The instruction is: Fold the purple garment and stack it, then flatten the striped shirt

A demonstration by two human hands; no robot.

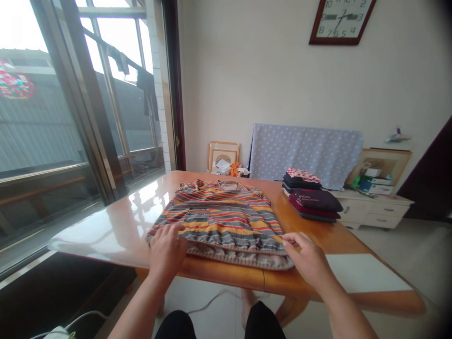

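A striped shirt [222, 216] in red, yellow, grey and blue lies spread flat on the wooden table [116, 230], its hem toward me. My left hand [165, 249] rests on the shirt's near left corner, fingers curled onto the cloth. My right hand [305, 256] pinches the hem at the near right corner between thumb and fingers.
Two stacks of folded clothes [310, 195] sit on the table's far right. A white sheet [363, 273] lies at the near right edge. Windows run along the left; a dotted cloth-covered panel [303, 150], picture frames and a white drawer unit [374, 209] stand against the far wall.
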